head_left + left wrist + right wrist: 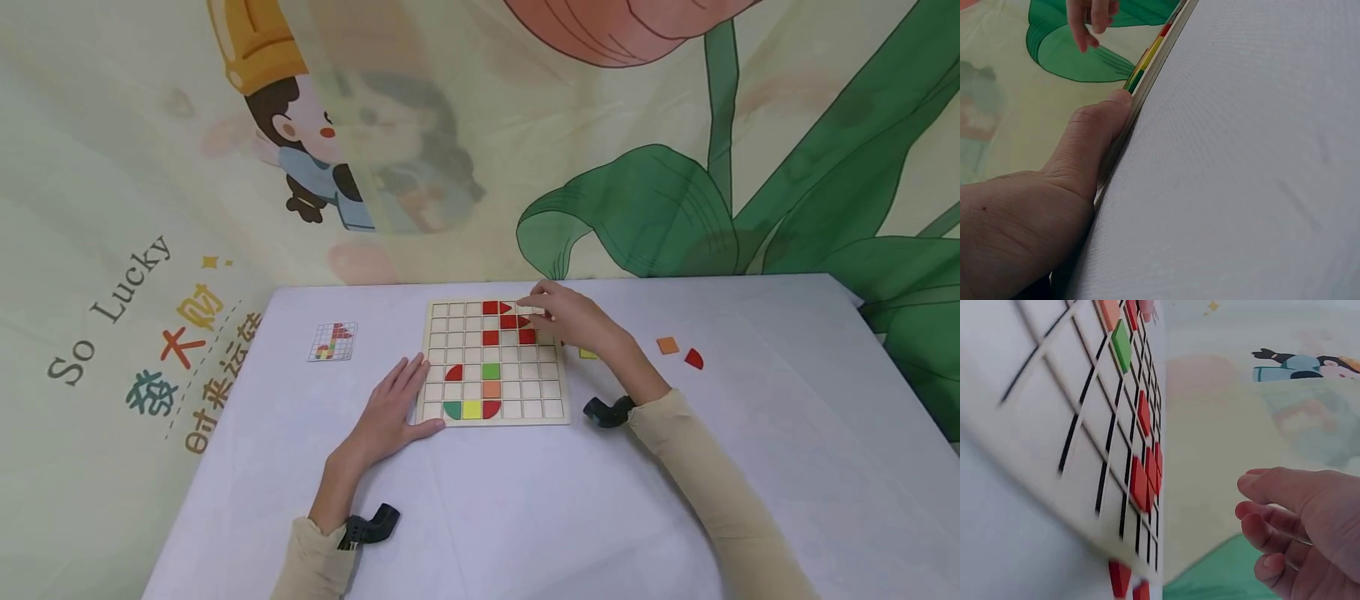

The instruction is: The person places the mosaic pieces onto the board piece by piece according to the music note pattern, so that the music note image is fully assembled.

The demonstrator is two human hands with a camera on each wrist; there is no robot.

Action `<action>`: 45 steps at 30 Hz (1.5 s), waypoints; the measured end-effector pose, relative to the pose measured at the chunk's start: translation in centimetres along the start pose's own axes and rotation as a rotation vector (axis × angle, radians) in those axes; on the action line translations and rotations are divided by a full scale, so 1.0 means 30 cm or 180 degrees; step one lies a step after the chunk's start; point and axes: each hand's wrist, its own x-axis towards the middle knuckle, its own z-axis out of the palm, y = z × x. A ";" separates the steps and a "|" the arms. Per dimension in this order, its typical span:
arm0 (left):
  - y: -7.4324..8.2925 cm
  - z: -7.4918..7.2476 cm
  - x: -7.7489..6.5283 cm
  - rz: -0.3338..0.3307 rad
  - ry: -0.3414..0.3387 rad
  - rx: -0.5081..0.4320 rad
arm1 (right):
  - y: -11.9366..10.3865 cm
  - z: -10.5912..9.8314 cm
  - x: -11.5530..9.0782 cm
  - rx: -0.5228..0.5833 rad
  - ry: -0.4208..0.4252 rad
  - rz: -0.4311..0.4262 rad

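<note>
A pale wooden grid board (457,354) lies on the table, holding several red, green, orange and yellow squares and rounded pieces. My left hand (386,408) rests at its left side with the fingers spread along the edge. The left thumb (1094,134) lies on the near corner, close to a green piece (1137,81). Over the board's far right part hovers my right hand (573,317), close above red squares (527,337). In the right wrist view its fingers (1263,531) are loosely bent, apart from the board, with nothing seen between them.
A small printed pattern card (332,342) lies left of the board. To the right are a yellow piece (588,353) partly under the right arm, an orange square (667,345) and a red quarter-round piece (694,359). A printed cloth backdrop (465,250) stands behind the white-covered table (510,508).
</note>
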 end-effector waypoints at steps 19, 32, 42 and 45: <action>-0.003 -0.011 -0.010 -0.0006 -0.0011 0.0008 | 0.251 -0.101 -0.312 -0.0291 0.0120 0.0403; 0.003 -0.006 -0.005 -0.0023 -0.0041 0.0030 | 0.215 -0.027 -0.269 -0.0303 -0.0015 0.0220; 0.002 -0.001 -0.005 0.0006 -0.0008 0.0057 | 0.117 0.036 -0.199 -0.0754 -0.0012 0.0014; 0.003 0.000 -0.002 0.0001 -0.0011 0.0061 | 0.102 0.037 -0.167 -0.0916 -0.0081 0.0027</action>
